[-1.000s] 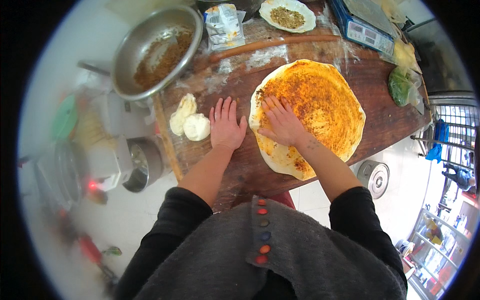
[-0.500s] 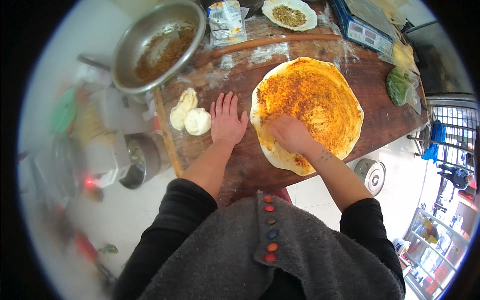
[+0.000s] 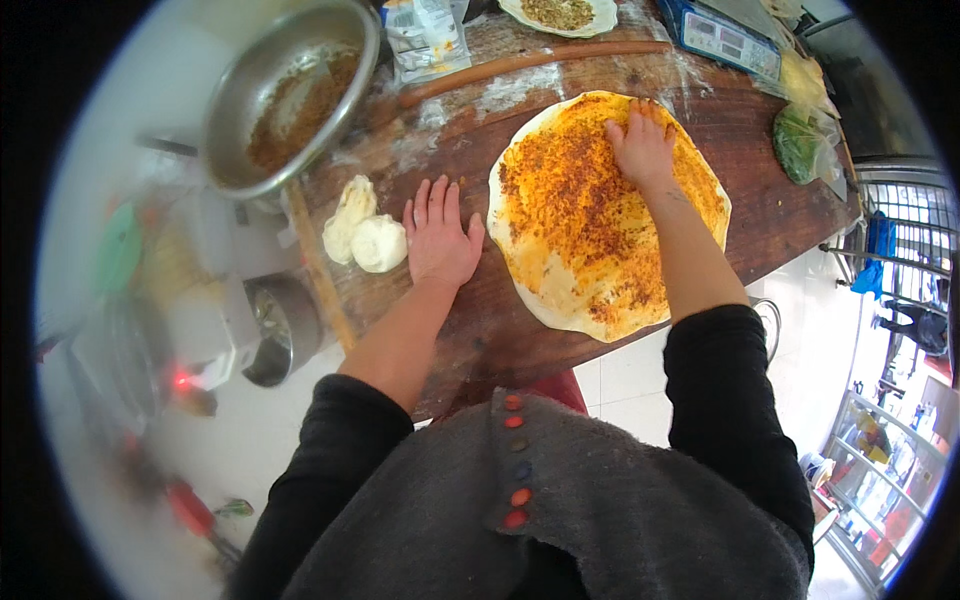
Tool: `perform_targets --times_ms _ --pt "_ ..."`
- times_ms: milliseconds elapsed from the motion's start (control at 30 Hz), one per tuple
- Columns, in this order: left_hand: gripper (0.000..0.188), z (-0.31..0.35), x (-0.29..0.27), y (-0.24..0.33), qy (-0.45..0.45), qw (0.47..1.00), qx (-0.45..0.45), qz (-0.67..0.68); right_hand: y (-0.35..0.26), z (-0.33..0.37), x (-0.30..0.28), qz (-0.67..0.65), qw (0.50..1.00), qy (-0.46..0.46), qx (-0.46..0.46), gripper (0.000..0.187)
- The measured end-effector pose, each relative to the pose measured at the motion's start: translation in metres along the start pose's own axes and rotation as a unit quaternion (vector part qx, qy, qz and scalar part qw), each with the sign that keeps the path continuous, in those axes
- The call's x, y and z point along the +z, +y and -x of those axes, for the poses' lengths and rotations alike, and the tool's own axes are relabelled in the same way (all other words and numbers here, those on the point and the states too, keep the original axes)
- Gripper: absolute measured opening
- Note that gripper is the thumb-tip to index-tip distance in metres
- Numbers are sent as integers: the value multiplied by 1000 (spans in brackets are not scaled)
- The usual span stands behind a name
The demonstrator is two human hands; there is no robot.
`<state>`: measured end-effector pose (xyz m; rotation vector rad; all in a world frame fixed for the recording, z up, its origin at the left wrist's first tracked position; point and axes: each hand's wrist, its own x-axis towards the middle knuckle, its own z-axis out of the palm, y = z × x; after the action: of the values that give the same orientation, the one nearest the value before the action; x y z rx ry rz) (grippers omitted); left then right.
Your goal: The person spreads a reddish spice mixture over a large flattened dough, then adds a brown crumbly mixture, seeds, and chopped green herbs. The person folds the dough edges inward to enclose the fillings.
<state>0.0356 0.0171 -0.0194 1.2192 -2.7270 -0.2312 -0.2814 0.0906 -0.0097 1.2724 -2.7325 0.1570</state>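
A large round sheet of rolled dough (image 3: 545, 300) lies on the wooden table, coated with orange-brown spice paste (image 3: 560, 190) that is thicker in some patches than others. My right hand (image 3: 643, 142) rests on the far part of the sheet, palm down with fingers stretched out, touching the paste. To the left of the sheet, my left hand (image 3: 440, 235) lies flat on the bare wood, fingers extended, holding nothing. Two pale lumps of dough (image 3: 378, 243) sit just left of that hand, touching each other.
A metal bowl (image 3: 225, 165) with brown paste stands at the back left. A long rolling pin (image 3: 540, 63) lies across the back, near a plate of dried herbs (image 3: 600, 22), a plastic packet (image 3: 428, 40) and a scale (image 3: 725, 40). Bagged greens (image 3: 795, 145) sit at the right.
My right hand has swept from the sheet's left side to its far side, and its fingers have straightened. The paste lies differently. My left hand stays flat on the table.
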Motion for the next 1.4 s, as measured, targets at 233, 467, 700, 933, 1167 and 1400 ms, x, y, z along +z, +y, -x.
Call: perform_targets --times_ms 233,467,700,933,1167,1400 --pt "57 4 7 -2 29 999 14 -13 -60 92 9 -12 988 -58 -139 87" --pt "58 3 2 1 16 1000 -2 -15 -92 209 -47 -86 964 -121 -219 78" --pt "60 4 9 -3 21 1000 5 -20 -84 193 -35 -94 984 -40 -146 67" --pt "59 1 5 0 -3 999 -4 -47 -82 228 -41 -91 985 -58 -135 66" --pt "58 2 9 -5 -1 999 6 -44 -40 203 -31 -69 991 -85 -78 73" --pt "58 1 9 -4 11 999 10 -45 40 180 -41 67 993 -57 80 69"
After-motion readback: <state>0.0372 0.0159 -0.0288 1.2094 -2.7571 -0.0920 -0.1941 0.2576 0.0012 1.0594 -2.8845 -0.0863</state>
